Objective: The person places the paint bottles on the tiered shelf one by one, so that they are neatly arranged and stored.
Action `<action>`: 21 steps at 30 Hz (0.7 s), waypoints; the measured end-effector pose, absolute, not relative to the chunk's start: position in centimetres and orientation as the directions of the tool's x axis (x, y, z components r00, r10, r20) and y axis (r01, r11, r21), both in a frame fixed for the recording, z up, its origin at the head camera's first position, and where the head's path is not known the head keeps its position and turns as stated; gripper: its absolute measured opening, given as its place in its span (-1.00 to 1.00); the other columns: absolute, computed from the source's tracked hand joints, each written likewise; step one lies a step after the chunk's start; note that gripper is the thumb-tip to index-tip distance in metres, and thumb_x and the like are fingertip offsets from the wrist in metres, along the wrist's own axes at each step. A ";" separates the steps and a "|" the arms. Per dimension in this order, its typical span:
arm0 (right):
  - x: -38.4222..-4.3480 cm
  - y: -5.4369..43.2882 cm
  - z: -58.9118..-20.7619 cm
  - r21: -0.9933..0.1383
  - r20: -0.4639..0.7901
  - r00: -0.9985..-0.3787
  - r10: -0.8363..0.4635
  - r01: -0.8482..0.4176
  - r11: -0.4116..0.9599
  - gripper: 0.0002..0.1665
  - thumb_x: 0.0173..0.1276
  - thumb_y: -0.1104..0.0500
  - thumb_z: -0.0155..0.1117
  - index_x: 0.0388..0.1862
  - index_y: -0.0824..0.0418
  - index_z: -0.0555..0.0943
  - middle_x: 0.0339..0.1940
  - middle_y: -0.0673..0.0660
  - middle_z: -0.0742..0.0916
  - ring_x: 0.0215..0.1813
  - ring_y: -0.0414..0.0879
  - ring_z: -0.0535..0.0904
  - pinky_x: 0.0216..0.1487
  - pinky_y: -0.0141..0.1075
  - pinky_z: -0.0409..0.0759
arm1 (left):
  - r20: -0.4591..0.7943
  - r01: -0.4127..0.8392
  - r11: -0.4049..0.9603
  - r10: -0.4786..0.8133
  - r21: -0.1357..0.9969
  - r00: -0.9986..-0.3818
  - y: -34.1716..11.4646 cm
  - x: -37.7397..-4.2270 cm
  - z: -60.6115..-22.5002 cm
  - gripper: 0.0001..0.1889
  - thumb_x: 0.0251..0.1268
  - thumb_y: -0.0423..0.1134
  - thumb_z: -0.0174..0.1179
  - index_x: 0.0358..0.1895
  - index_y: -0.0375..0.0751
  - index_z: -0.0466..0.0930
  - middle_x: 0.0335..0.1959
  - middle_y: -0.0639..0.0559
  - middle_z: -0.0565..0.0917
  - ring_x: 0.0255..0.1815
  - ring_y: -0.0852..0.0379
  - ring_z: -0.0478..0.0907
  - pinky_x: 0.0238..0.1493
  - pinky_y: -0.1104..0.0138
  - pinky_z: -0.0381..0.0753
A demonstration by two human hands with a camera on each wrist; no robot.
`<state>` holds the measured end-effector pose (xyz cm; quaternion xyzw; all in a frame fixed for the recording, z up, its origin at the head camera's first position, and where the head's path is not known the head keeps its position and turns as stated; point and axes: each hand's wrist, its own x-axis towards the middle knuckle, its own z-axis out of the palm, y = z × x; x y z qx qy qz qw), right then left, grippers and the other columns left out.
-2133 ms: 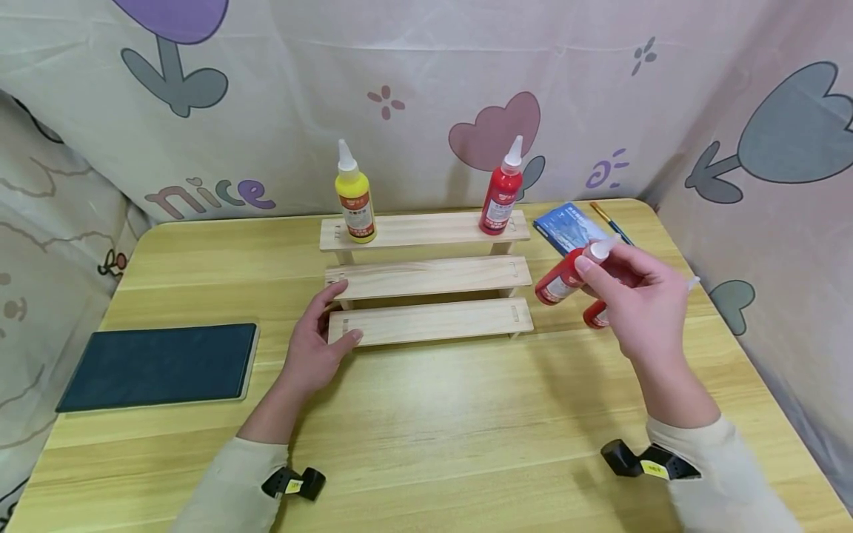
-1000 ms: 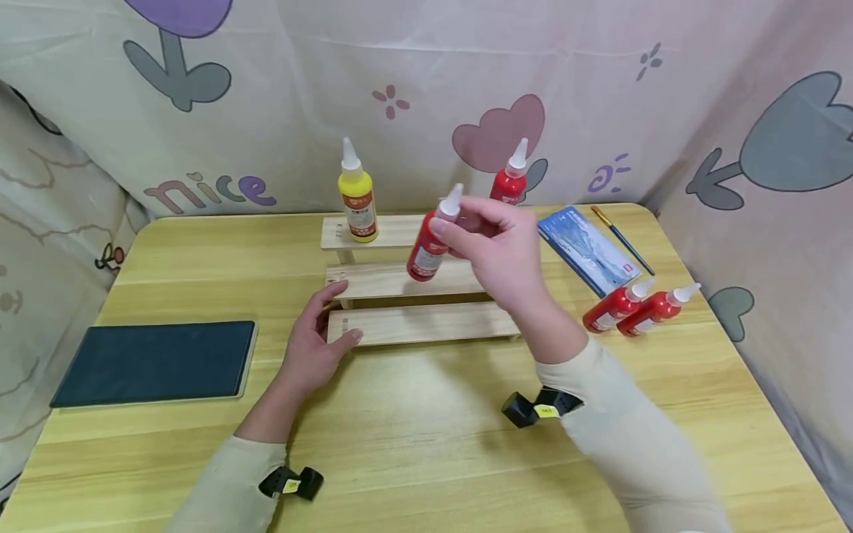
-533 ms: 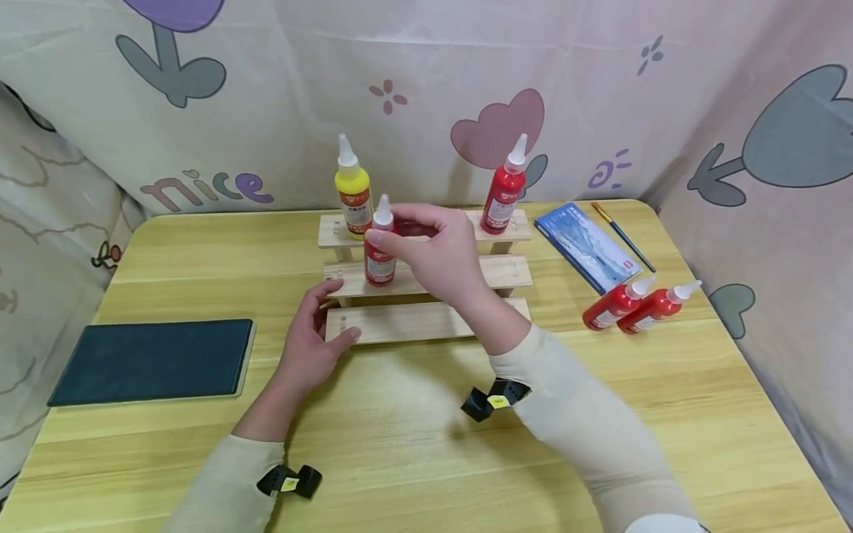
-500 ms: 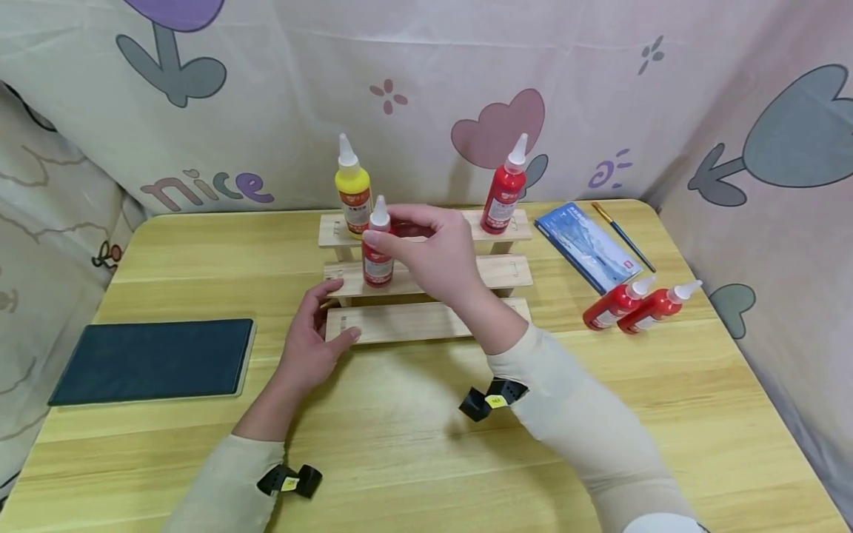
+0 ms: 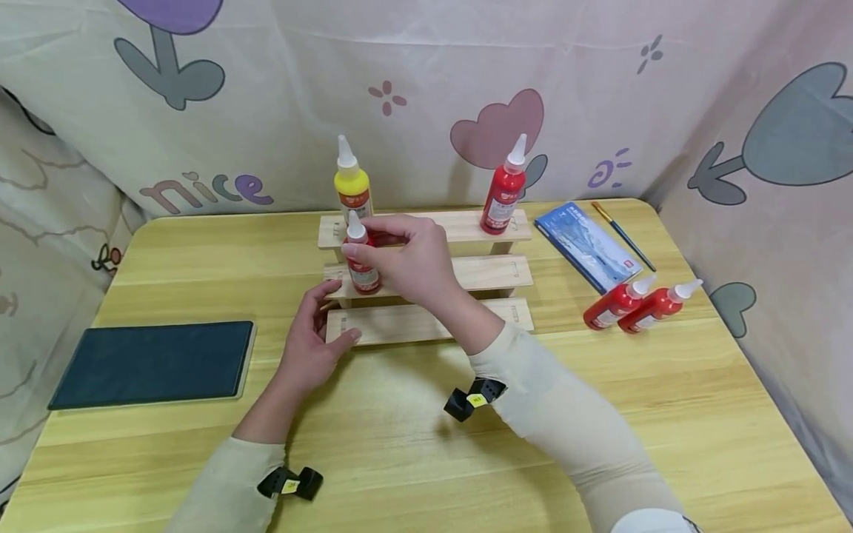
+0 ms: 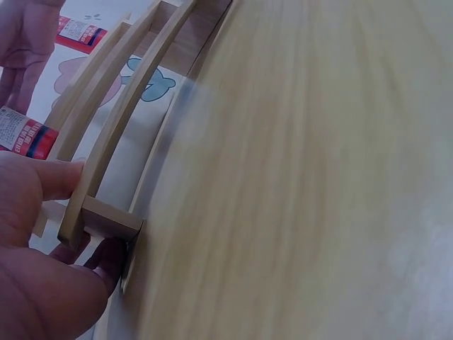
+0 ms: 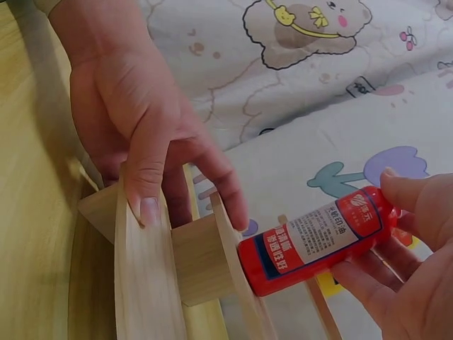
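My right hand (image 5: pixel 413 263) pinches a red bottle (image 7: pixel 318 241) with a white nozzle near its neck. Its base is at the left part of the middle step of a three-step wooden rack (image 5: pixel 426 323). My left hand (image 5: pixel 313 340) grips the rack's left end, thumb on the lowest step, fingers reaching to the middle one. On the top step stand a yellow bottle (image 5: pixel 351 185) at the left, partly hidden behind the held one, and another red bottle (image 5: pixel 503 196) at the right.
Two more red bottles (image 5: pixel 613 305) stand on the table right of the rack. Behind them lie a blue booklet (image 5: pixel 586 244) and a paintbrush (image 5: pixel 623 235). A dark flat pad (image 5: pixel 153 366) lies at the left. A printed curtain (image 5: pixel 300 96) hangs behind the table.
My right hand has carried the red bottle from the table's right side leftward to the middle step, lately sliding further left toward its end. The left hand has stayed on the rack.
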<state>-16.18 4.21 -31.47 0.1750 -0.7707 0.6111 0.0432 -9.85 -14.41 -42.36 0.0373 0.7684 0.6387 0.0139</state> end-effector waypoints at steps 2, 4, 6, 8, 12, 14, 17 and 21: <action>-16.1 4.2 -31.5 -0.922 0.288 -0.931 -0.224 -0.333 0.196 -0.59 0.14 0.15 0.60 -0.01 0.21 0.78 -0.12 -0.02 0.78 -0.15 -0.23 0.68 -0.09 -0.34 0.63 | 0.026 0.040 0.179 0.076 0.983 -0.997 -14.4 -9.8 -42.3 -0.18 0.20 -0.61 0.30 0.48 -0.05 0.20 0.47 -0.01 0.22 0.42 -0.06 0.22 0.46 0.12 0.11; -16.1 4.2 -31.5 -0.914 0.304 -0.926 -0.226 -0.350 0.205 -0.59 0.14 0.15 0.60 -0.01 0.21 0.78 -0.12 -0.02 0.78 -0.15 -0.23 0.68 -0.08 -0.34 0.62 | 0.031 0.044 0.178 0.077 0.983 -0.997 -14.4 -9.8 -42.4 -0.18 0.20 -0.62 0.30 0.48 -0.04 0.20 0.47 0.00 0.22 0.41 -0.05 0.23 0.45 0.11 0.12; -16.1 4.2 -31.5 -0.905 0.321 -0.920 -0.224 -0.368 0.213 -0.59 0.13 0.15 0.61 -0.02 0.21 0.78 -0.13 -0.02 0.78 -0.16 -0.25 0.68 -0.09 -0.35 0.62 | 0.041 0.055 0.171 0.080 0.984 -0.996 -14.4 -9.8 -42.5 -0.18 0.19 -0.63 0.29 0.48 -0.05 0.20 0.46 -0.01 0.23 0.41 -0.05 0.23 0.44 0.10 0.15; -16.1 4.3 -31.6 -0.895 0.343 -0.913 -0.219 -0.389 0.217 -0.60 0.13 0.15 0.61 -0.04 0.22 0.78 -0.14 -0.02 0.79 -0.17 -0.26 0.68 -0.09 -0.35 0.62 | 0.052 0.066 0.170 0.085 0.983 -0.995 -14.4 -9.8 -42.5 -0.18 0.18 -0.65 0.29 0.48 -0.06 0.21 0.46 0.00 0.23 0.40 -0.05 0.24 0.43 0.09 0.17; -16.1 4.3 -31.9 -0.872 0.398 -0.895 -0.203 -0.437 0.218 -0.61 0.10 0.16 0.63 -0.08 0.23 0.79 -0.16 -0.01 0.79 -0.18 -0.28 0.69 -0.11 -0.36 0.62 | 0.066 0.081 0.175 0.089 0.981 -0.994 -14.4 -9.9 -42.6 -0.18 0.18 -0.65 0.28 0.47 -0.05 0.22 0.46 0.02 0.23 0.40 -0.04 0.24 0.43 0.08 0.17; -16.1 4.2 -32.0 -0.859 0.424 -0.884 -0.195 -0.461 0.222 -0.62 0.10 0.15 0.63 -0.09 0.23 0.79 -0.18 -0.01 0.79 -0.19 -0.29 0.69 -0.12 -0.36 0.63 | 0.069 0.083 0.177 0.086 0.981 -0.994 -14.4 -9.9 -42.6 -0.18 0.18 -0.65 0.29 0.47 -0.05 0.22 0.46 0.02 0.23 0.39 -0.05 0.25 0.43 0.08 0.17; -16.1 4.1 -32.2 -0.840 0.457 -0.869 -0.190 -0.492 0.229 -0.62 0.08 0.13 0.64 -0.12 0.23 0.79 -0.20 -0.01 0.79 -0.20 -0.29 0.69 -0.14 -0.36 0.64 | 0.071 0.084 0.176 0.083 0.981 -0.994 -14.4 -9.9 -42.6 -0.19 0.18 -0.65 0.29 0.47 -0.07 0.22 0.45 0.01 0.24 0.39 -0.07 0.24 0.43 0.06 0.15; -16.0 4.0 -32.3 -0.835 0.468 -0.863 -0.190 -0.502 0.226 -0.63 0.09 0.11 0.64 -0.13 0.20 0.79 -0.21 -0.04 0.79 -0.22 -0.30 0.68 -0.16 -0.35 0.64 | 0.059 0.074 0.188 0.082 0.979 -0.995 -14.4 -9.9 -42.6 -0.20 0.20 -0.62 0.29 0.47 -0.05 0.21 0.46 0.01 0.22 0.40 -0.08 0.22 0.45 0.06 0.12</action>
